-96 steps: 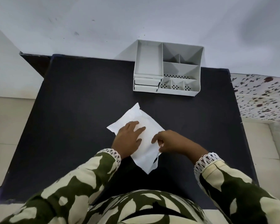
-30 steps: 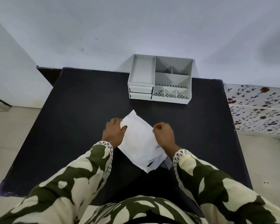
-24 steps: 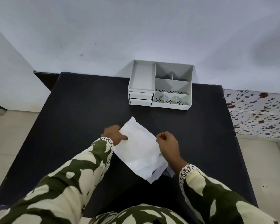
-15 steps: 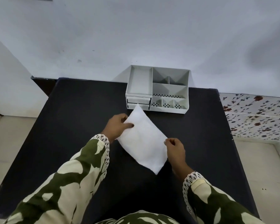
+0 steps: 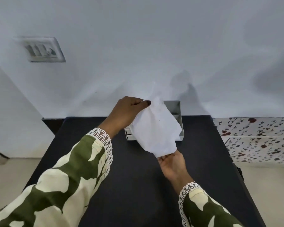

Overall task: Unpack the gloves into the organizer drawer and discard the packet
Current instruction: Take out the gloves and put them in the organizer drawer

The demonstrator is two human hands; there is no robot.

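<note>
Hiding most of the organizer [image 5: 177, 112], the packet [image 5: 156, 128] hangs between both hands.

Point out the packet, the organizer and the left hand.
packet [image 5: 156, 128], head view, middle of its white face.
organizer [image 5: 175, 107], head view, back right wall.
left hand [image 5: 123, 114], head view, back of the hand.

A black table [image 5: 138, 185] stands against a pale wall [image 5: 138, 46]. A blurred switch plate [image 5: 43, 49] sits on the wall at upper left. A floral-patterned surface [image 5: 259, 138] lies right of the table, beige floor [image 5: 11, 174] on the left.
</note>
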